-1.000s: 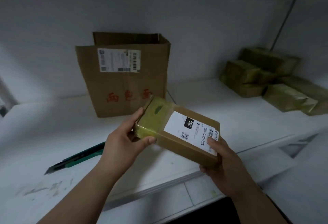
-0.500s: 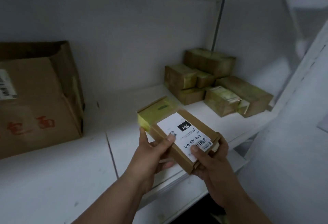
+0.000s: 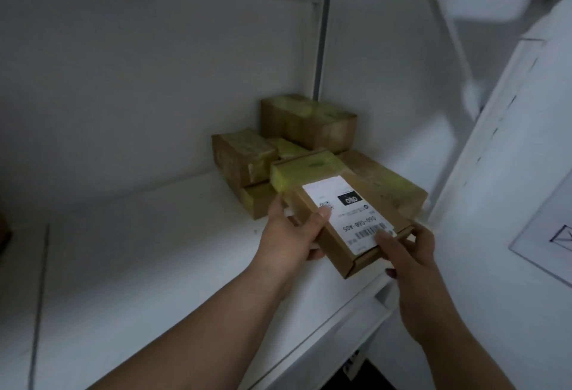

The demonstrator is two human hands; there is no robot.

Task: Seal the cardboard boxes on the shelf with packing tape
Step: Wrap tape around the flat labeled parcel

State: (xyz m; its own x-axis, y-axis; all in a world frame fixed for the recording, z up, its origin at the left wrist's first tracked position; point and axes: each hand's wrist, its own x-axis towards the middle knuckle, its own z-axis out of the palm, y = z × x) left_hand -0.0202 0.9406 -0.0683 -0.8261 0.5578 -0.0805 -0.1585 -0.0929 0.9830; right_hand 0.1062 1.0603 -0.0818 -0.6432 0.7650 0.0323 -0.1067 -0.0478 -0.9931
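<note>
Small cardboard box (image 3: pixel 337 219) held above the white shelf (image 3: pixel 148 266), near its right front corner, white shipping label (image 3: pixel 349 210) facing up. Far end wrapped in yellowish tape (image 3: pixel 306 170). Left hand (image 3: pixel 291 235): grip closed on the box's left long side, thumb on the label edge. Right hand (image 3: pixel 408 253): grip closed on the near right corner, thumb on the barcode. Directly behind: stack of taped boxes (image 3: pixel 309 123) in the shelf's back right corner.

A dim white shelf bay (image 3: pixel 148 253) with a plain white back wall (image 3: pixel 139 95) and a grey corner post (image 3: pixel 322 49).
</note>
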